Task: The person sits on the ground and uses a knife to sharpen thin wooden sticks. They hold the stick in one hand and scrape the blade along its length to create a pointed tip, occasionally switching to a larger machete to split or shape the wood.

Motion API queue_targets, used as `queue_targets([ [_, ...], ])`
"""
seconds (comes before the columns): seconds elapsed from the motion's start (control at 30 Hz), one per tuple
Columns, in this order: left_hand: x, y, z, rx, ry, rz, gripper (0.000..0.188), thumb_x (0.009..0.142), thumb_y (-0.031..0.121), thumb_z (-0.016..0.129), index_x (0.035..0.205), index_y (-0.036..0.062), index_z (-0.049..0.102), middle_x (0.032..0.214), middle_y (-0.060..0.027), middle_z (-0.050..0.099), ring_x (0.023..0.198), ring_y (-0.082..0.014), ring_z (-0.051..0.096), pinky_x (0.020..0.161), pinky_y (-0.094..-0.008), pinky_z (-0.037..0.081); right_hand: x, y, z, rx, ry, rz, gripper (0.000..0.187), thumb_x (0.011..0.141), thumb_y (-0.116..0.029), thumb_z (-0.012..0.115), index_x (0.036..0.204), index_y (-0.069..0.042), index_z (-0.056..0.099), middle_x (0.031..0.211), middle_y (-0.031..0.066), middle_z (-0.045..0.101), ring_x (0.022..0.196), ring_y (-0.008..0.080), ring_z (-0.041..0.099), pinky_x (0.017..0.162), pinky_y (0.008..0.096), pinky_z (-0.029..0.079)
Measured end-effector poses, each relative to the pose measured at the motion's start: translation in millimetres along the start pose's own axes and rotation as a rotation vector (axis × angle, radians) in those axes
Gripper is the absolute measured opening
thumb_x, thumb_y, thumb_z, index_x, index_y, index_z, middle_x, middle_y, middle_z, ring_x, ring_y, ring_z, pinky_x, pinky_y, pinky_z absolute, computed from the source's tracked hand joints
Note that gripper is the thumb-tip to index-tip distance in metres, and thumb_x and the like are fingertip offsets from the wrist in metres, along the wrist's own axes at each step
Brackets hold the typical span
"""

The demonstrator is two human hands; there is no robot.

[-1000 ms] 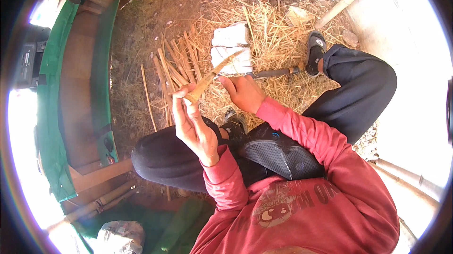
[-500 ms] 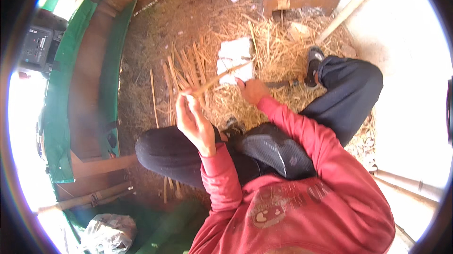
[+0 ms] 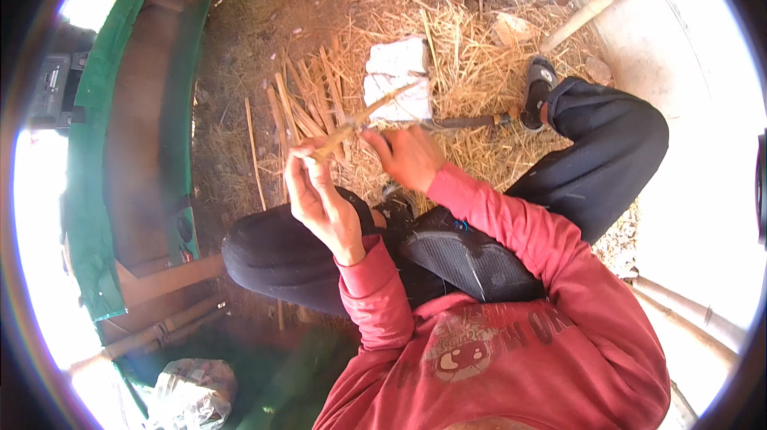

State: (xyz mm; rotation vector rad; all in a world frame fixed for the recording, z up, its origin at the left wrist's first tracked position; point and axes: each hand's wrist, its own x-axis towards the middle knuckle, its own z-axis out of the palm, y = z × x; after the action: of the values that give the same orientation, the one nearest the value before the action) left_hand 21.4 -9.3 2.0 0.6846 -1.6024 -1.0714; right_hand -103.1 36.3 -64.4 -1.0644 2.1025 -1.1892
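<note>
My left hand (image 3: 323,206) is closed on the lower end of a thin, pale brown wooden strip (image 3: 371,114), which slants up and to the right. Close beside the strip is my right hand (image 3: 411,158), its fingers curled and its thumb near the wood. Whatever that hand grips is hidden. Beyond the hands a white block (image 3: 399,98) with a dark line across it lies on the straw. A long tool with a dark blade (image 3: 463,121) rests on the ground between the block and my foot.
Several cut wooden strips (image 3: 319,90) lie left of the block, amid loose straw (image 3: 471,54). A green-edged wooden bench (image 3: 152,110) runs along the left. A pole (image 3: 607,2) leans near the pale wall at right. A plastic bag (image 3: 192,390) sits at lower left.
My right hand has moved left and nearer along the strip, toward my left hand. The left hand has shifted slightly left, still holding the strip. The view has tilted a little.
</note>
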Motion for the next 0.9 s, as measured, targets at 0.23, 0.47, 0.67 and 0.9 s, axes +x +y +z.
queue_targets([
  [0.23,-4.2,-4.1,2.7,-0.022,0.017,0.027,0.025,0.105,0.024,0.051,0.117,0.0028,0.055,0.116,-0.011,0.061,0.111,-0.0206,0.059,0.095,-0.0372,0.05,-8.0,4.2,1.0,0.011,0.008,0.004,0.069,0.102,-0.056,0.036,0.079,-0.001,0.073,0.072,0.0278,0.065,0.071,0.0471,0.064,0.068,0.0546,0.051],
  [0.47,0.9,-4.4,-1.0,-0.059,0.148,-0.009,0.021,0.105,0.018,0.051,0.117,0.002,0.055,0.107,-0.0082,0.064,0.093,-0.0131,0.057,0.084,-0.0268,0.046,-0.5,-16.9,15.4,-0.074,0.062,-0.064,0.061,0.101,-0.051,0.044,0.077,-0.001,0.071,0.071,0.0261,0.064,0.067,0.0474,0.063,0.065,0.053,0.051],
  [0.67,-3.3,0.4,1.2,0.129,0.093,0.112,0.024,0.104,0.021,0.051,0.113,0.001,0.06,0.106,-0.0071,0.065,0.099,-0.015,0.06,0.088,-0.0312,0.05,27.8,79.9,20.8,-0.252,0.116,0.117,0.069,0.101,-0.054,0.04,0.078,0.003,0.072,0.072,0.0299,0.064,0.073,0.0477,0.065,0.071,0.0526,0.052],
  [0.9,4.9,7.6,-3.8,-0.081,0.228,0.039,0.025,0.105,0.023,0.05,0.115,0.0024,0.06,0.109,-0.0099,0.065,0.103,-0.0178,0.063,0.089,-0.0355,0.054,1.4,32.2,-18.3,-0.181,-0.162,0.16,0.072,0.104,-0.051,0.028,0.096,0.009,0.068,0.097,0.0314,0.067,0.09,0.0507,0.063,0.087,0.0544,0.048],
])
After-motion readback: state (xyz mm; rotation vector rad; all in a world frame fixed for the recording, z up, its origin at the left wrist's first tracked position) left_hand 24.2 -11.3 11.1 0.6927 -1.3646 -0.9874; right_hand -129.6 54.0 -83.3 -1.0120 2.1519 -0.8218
